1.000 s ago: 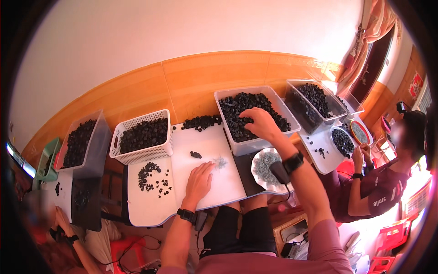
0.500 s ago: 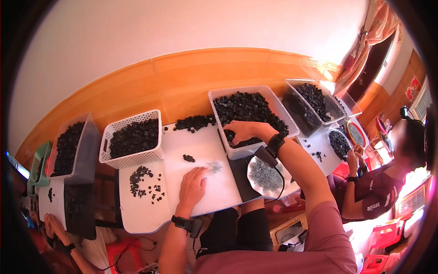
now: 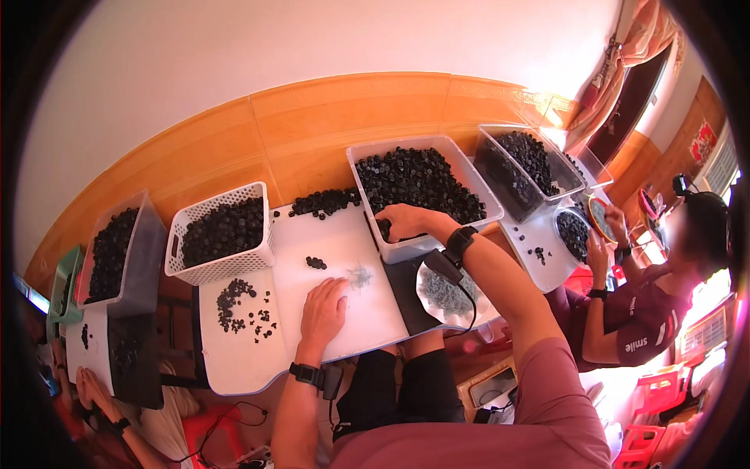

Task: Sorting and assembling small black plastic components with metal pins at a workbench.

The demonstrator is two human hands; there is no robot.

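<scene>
A seated person's left hand lies flat on a white board, fingers spread, holding nothing — a small grey cluster just beside its fingertips; near the board's middle sit a few dark pieces; farther on, the right hand curls over the near edge of a white bin of dark pieces, whether it grips any cannot be told; a white lattice basket stands at the board's far left corner.
</scene>
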